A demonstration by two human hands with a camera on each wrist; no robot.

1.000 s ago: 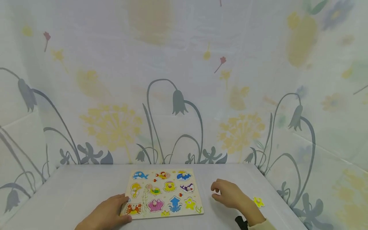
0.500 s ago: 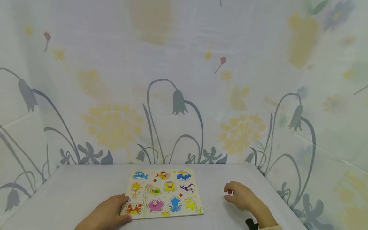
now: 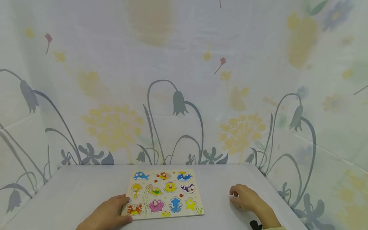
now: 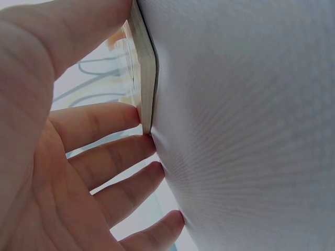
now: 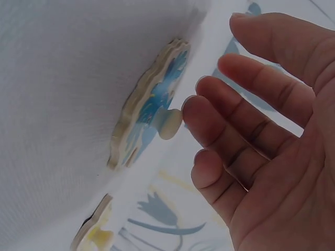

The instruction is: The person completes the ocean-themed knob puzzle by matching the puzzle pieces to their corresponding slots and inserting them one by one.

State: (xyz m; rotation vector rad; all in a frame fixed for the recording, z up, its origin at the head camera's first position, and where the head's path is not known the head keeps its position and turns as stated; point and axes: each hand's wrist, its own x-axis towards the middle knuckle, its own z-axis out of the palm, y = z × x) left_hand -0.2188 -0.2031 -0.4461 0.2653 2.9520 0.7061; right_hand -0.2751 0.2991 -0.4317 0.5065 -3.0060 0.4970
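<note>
My left hand [image 3: 104,213] rests at the near left corner of a wooden knob puzzle board [image 3: 184,214]. Its thumb lies along the front edge, while the index fingertip presses the side edge [image 4: 148,83] in the left wrist view; the other fingertips touch the table. The board carries sea-animal pictures; the squid [image 3: 175,205] and starfish [image 3: 190,204] spots show no knob. Right of the board, my right hand [image 3: 246,198] hangs with loosely bent fingers, holding nothing. In the right wrist view a loose blue puzzle piece [image 5: 153,112] lies with its knob [image 5: 170,124] right at the fingertips.
A yellow knobbed piece [image 5: 97,235] lies beyond the blue one in the right wrist view; my right hand and arm hide both in the head view. A white cloth [image 3: 72,188] covers the table. Behind stands a flower-printed curtain [image 3: 184,134]. A black mount [image 3: 255,225] sits under the right wrist.
My right hand has moved right and slightly nearer, away from the board. The yellow star piece, seen earlier beside the wrist, is now covered. My left hand and the board stay put.
</note>
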